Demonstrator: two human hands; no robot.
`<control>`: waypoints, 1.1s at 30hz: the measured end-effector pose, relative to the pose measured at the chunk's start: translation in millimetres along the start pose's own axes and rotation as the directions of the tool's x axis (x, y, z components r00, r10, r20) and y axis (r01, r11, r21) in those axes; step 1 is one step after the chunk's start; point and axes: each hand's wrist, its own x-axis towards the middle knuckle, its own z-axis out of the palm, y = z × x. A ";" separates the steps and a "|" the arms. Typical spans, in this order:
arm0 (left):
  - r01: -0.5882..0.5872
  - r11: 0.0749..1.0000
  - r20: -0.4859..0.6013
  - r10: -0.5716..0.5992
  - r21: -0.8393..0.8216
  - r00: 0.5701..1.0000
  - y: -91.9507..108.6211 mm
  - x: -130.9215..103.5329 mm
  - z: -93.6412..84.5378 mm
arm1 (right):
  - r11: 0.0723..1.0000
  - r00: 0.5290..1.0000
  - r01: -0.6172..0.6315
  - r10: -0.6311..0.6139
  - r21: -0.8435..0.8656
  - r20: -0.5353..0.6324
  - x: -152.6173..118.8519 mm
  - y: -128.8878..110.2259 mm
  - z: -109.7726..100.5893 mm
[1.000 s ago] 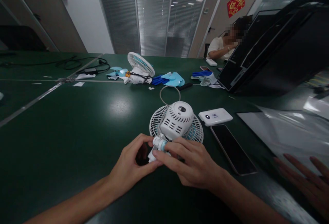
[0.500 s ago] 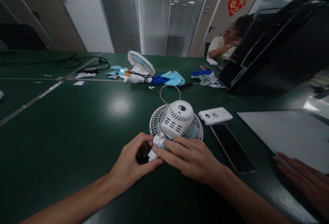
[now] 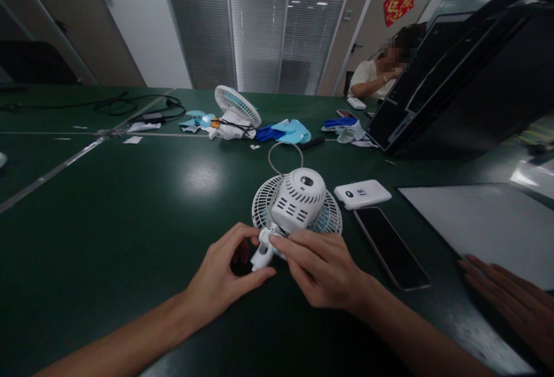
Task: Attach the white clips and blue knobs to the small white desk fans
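A white fan point(image 3: 298, 198) lies face down on the green table, its round motor housing up and its grille beneath. A white clip part point(image 3: 263, 250) juts from its near end. My left hand point(image 3: 220, 267) grips this clip from the left, thumb below and index finger above. My right hand point(image 3: 322, 261) is closed at the joint between clip and housing, its fingertips pressed on the white part. Whether a small piece is between those fingertips is hidden.
Right of the fan lie a white device point(image 3: 363, 194) and a dark phone point(image 3: 392, 248). Another person's hand point(image 3: 511, 296) rests by a grey board point(image 3: 489, 221). A second fan point(image 3: 236, 114), blue gloves point(image 3: 270, 133) and a large black case point(image 3: 459, 82) stand farther back.
My right hand has drawn its fingers up and back toward the joint, uncovering more of the clip. My left hand has barely moved.
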 end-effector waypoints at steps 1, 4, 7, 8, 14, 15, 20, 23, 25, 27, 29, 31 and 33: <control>0.003 1.000 0.002 -0.003 -0.002 1.000 0.1 0.2 0.3 | 1.000 1.000 0.022 -0.022 0.002 0.019 1.2 0.4 -2.7; 0.012 1.000 0.001 -0.012 -0.001 1.000 0.4 0.3 0.9 | 0.997 0.992 0.071 -0.067 -0.036 0.104 3.2 2.2 -7.0; 0.006 1.000 -0.014 -0.006 0.003 1.000 1.2 0.1 0.7 | 0.995 0.994 0.057 -0.050 -0.077 0.101 1.7 3.8 -4.3; 0.004 1.000 -0.019 -0.004 0.002 1.000 1.6 0.1 0.5 | 0.995 0.996 0.043 -0.036 -0.086 0.080 0.8 4.0 -2.6; -0.007 1.000 -0.020 0.007 0.006 1.000 2.9 0.0 -0.9 | 0.993 0.998 -0.014 0.021 -0.116 0.053 -2.1 1.1 4.7; -0.007 1.000 -0.019 0.007 0.010 1.000 2.7 -0.1 -1.0 | 0.993 0.998 -0.020 0.027 -0.117 0.060 -2.0 0.4 4.4; 0.005 1.000 -0.007 -0.005 0.001 1.000 0.5 -0.1 0.2 | 0.997 1.000 0.015 -0.013 -0.073 0.029 -0.5 0.1 -3.4; 0.013 1.000 -0.005 -0.013 -0.026 1.000 -0.4 0.1 1.2 | 0.994 0.993 0.099 -0.095 -0.046 0.075 1.6 2.7 -8.6; 0.018 0.999 0.000 -0.018 -0.031 1.000 -0.6 0.0 1.3 | 0.990 0.984 0.128 -0.120 -0.054 0.131 3.4 4.3 -10.4; 0.021 1.000 0.001 -0.021 -0.023 1.000 -0.5 -0.5 1.0 | 0.990 0.982 0.121 -0.109 -0.072 0.156 5.0 5.4 -11.0; 0.023 1.000 -0.004 -0.023 -0.016 1.000 -0.5 -0.9 0.5 | 0.992 0.986 0.097 -0.085 -0.079 0.140 5.4 5.6 -10.4; 0.020 1.000 -0.009 -0.020 -0.024 1.000 -0.6 -1.1 0.1 | 0.995 0.993 0.067 -0.060 -0.072 0.099 4.2 4.7 -8.4; 0.018 0.999 -0.002 -0.018 -0.046 1.000 -0.9 -1.0 -0.1 | 0.998 0.999 0.029 -0.026 -0.062 0.047 1.9 2.5 -4.3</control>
